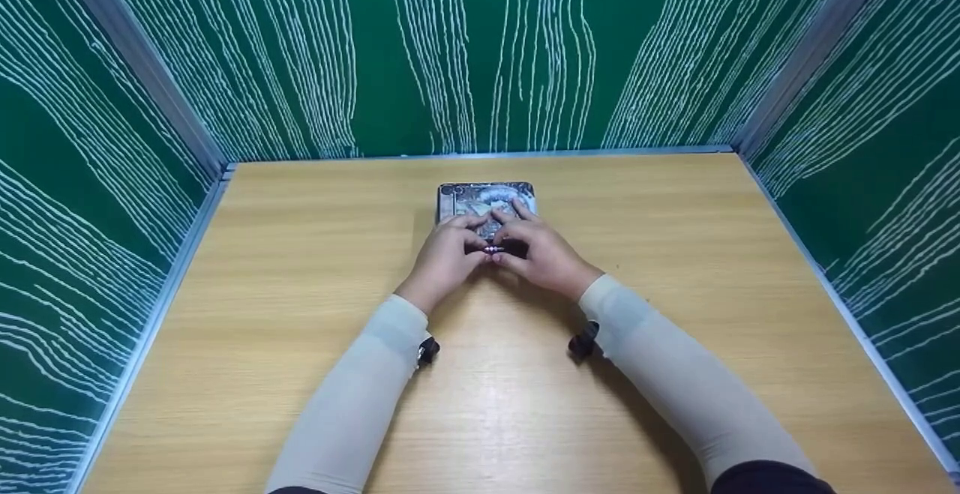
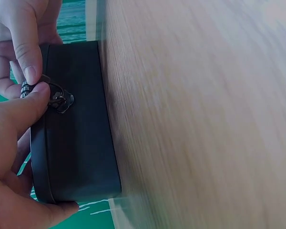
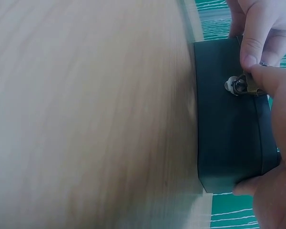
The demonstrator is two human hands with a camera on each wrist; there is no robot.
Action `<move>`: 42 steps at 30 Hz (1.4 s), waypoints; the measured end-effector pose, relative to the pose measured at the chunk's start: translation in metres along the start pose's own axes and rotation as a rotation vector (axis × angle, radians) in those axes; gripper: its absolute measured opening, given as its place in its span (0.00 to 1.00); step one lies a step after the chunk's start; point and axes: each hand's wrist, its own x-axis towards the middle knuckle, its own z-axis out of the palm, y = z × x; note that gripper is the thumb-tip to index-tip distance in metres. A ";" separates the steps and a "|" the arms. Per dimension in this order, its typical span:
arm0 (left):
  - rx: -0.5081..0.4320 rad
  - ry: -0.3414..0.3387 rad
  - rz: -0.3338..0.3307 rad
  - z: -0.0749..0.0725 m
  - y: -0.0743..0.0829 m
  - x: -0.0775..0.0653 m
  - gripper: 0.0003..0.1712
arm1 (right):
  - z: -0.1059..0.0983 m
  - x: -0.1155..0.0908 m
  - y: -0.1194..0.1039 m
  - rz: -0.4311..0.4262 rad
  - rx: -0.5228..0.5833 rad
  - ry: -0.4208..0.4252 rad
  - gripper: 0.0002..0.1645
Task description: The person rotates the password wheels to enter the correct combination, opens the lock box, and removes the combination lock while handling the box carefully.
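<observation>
A dark box [image 2: 81,138] with a patterned lid [image 1: 469,198] sits on the table, its plain front toward me. From the metal clasp [image 2: 62,101] on that front hangs a small combination padlock [image 2: 25,89] with ridged dials, its shackle through the clasp. My left hand [image 1: 444,255] pinches the padlock from the left with thumb and index finger. On the other side, my right hand [image 1: 553,255] pinches it too, thumb tips nearly meeting. Other fingers of both hands rest on the lid and along the box's sides. The fingertips partly hide the padlock.
The wooden table [image 1: 315,314] carries the box toward its far side. Green panels [image 1: 375,67] with white wavy lines stand behind and on both sides, joined by grey metal posts [image 1: 142,52]. Small black devices [image 1: 583,342] are strapped at both wrists.
</observation>
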 end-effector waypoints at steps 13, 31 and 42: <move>0.001 -0.001 -0.015 0.001 0.000 0.001 0.10 | 0.000 0.000 0.000 -0.002 -0.008 0.001 0.10; -0.003 -0.007 -0.032 0.001 0.000 0.001 0.10 | 0.000 0.000 0.000 -0.005 -0.006 -0.001 0.11; -0.025 -0.011 -0.040 0.000 0.000 0.000 0.09 | 0.001 0.000 0.001 -0.015 -0.003 0.007 0.09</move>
